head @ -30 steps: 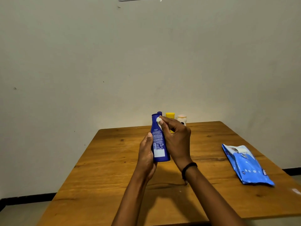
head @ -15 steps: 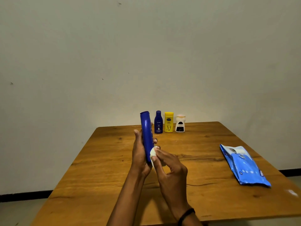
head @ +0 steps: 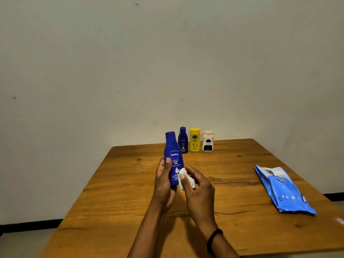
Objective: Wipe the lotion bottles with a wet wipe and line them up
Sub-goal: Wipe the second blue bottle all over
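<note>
Left hand (head: pixel 163 183) grips upright blue bottle (head: pixel 174 157), cap up; right hand (head: pixel 199 190) pinches wipe (head: pixel 186 178) against it.

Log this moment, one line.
left hand holds Nivea bottle | right hand presses wet wipe to its front | three bottles lined up behind

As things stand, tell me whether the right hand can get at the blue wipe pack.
Probably yes: only tabletop lies between the right hand and the wipe pack, though that hand is pinching a wipe.
</note>
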